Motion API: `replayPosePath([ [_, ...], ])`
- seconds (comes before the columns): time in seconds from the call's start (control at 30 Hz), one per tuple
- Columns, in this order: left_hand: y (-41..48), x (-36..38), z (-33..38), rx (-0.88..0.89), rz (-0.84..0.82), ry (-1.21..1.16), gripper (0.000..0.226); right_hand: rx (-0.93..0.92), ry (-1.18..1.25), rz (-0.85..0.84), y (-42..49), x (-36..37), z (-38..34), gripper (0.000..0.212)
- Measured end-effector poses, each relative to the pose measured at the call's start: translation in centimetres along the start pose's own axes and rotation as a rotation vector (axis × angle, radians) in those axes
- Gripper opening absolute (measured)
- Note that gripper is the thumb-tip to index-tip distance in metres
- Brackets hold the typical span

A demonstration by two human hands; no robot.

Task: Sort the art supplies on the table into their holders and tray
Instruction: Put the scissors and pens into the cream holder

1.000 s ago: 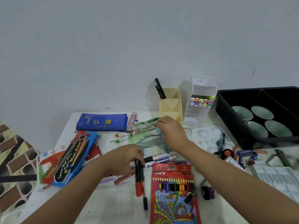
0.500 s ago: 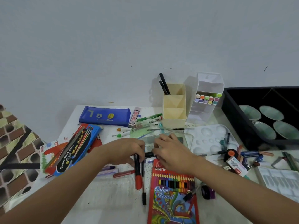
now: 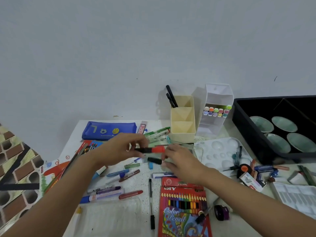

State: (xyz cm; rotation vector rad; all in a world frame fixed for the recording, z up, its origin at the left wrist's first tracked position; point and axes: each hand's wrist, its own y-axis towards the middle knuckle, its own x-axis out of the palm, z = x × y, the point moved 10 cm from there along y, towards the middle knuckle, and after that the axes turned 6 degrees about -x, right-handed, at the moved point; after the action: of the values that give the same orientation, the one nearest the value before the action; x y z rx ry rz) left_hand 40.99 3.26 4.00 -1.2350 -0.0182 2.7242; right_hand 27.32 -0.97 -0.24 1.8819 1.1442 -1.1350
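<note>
The red marker [image 3: 151,149] is now off the desk [image 3: 140,183] and lies level in the air. Half a second ago it rested on the surface with its tip toward 6 o'clock. The left hand [image 3: 118,149] pinches its black end. The right hand [image 3: 181,164] has come across, and its fingers seem to pinch a black marker [image 3: 154,160] just below. I judge that both markers go next into the cream holder [image 3: 183,129], near at 1 o'clock.
</note>
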Motion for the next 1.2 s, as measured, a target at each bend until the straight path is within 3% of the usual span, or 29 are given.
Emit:
replayPosePath([
  [0.17, 2.4, -2.3, 2.4, 0.007, 0.188, -0.215, 0.035, 0.336, 0.735, 0.304, -0.5, -4.5, 4.5, 0.005],
  [0.27, 4.8, -3.0, 4.7, 0.008, 0.292, -0.383, 0.032, 0.402, 0.895, 0.518, -0.6, -7.8, 6.6, 0.003],
  [0.37, 7.8, -3.6, 6.4, -0.023, 0.384, -0.474, 0.023, 0.357, 0.657, 0.706, -0.6, -12.4, 7.7, 0.012],
  [0.43, 9.7, -4.0, 7.0, -0.044, 0.443, -0.468, 0.021, 0.301, 0.466, 0.742, -0.2, -14.7, 7.5, 0.024],
  [0.53, 11.5, -4.6, 7.1, -0.05, 0.541, -0.397, 0.022, 0.231, 0.276, 0.776, 0.7, -16.3, 7.3, 0.018],
  [0.87, 12.0, -2.6, 5.5, 0.051, 0.649, -0.068, 0.007, 0.233, 0.281, 0.663, 2.4, -12.8, 9.4, 0.005],
  [1.0, 11.7, -1.4, 5.5, 0.123, 0.618, 0.104, 0.018, 0.207, 0.223, 0.561, 3.0, -11.3, 9.6, 0.014],
  [1.2, 13.0, -1.5, 1.7, -0.137, 0.553, 0.049, 0.011, 0.192, 0.169, 0.502, 3.1, -10.5, 9.9, 0.029],
])
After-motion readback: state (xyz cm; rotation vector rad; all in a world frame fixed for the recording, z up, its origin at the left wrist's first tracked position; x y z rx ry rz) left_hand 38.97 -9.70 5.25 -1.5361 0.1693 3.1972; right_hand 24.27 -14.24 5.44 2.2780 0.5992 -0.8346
